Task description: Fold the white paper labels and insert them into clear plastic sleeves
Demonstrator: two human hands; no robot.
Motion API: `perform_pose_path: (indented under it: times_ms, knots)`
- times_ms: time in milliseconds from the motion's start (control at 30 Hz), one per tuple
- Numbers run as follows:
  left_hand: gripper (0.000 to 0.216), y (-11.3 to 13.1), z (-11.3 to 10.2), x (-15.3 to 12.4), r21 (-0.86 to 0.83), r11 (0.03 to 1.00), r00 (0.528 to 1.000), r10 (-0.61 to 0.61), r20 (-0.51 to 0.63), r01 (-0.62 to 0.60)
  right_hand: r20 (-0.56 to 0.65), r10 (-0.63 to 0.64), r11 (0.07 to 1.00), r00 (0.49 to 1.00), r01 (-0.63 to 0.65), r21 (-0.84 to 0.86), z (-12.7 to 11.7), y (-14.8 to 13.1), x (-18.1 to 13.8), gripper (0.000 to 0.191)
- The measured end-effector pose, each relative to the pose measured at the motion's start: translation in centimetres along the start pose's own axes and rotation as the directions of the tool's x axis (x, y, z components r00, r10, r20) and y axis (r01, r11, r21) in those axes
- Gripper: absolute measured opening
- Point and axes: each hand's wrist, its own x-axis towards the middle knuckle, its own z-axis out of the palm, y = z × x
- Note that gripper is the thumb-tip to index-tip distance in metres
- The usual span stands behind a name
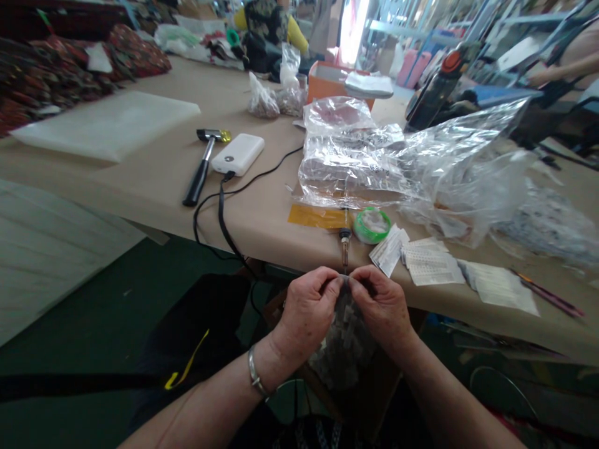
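My left hand (pixel 309 308) and my right hand (pixel 381 305) meet just below the table's front edge, both pinched on the top of a small clear plastic bag (pixel 344 346) of pale little pieces that hangs between them. The fingertips touch each other at the bag's mouth. A bracelet sits on my left wrist. A tool with a dark tip (pixel 345 240) lies on the table edge right above my hands, beside a green tape roll (pixel 372 224).
On the tan table (pixel 154 181) lie a hammer (pixel 202 165), a white power bank (pixel 238 154) with black cable, crumpled clear plastic bags (pixel 421 162), paper strips (pixel 430 262), an orange box (pixel 334 81) and white foam sheet (pixel 107 121). Another person sits at far right.
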Motion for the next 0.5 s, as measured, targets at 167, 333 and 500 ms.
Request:
perform_pose_path:
  times_ms: [167,333,500]
  knots:
    - [0.019,-0.08,0.0,0.14,0.018,1.0,1.0,0.004,0.012,-0.004,-0.003,-0.022,1.0,1.0,0.022,-0.008,0.05,0.09,0.18,0.008]
    - [0.018,-0.45,0.22,0.39,0.018,0.999,1.0,0.028,-0.012,-0.028,-0.015,-0.036,0.999,0.999,0.036,-0.003,0.23,0.48,0.34,0.008]
    - [0.018,-0.47,0.35,0.65,-0.013,1.0,1.0,0.01,-0.017,-0.01,-0.026,-0.043,0.999,0.999,0.043,0.0,0.21,0.55,0.45,0.008]
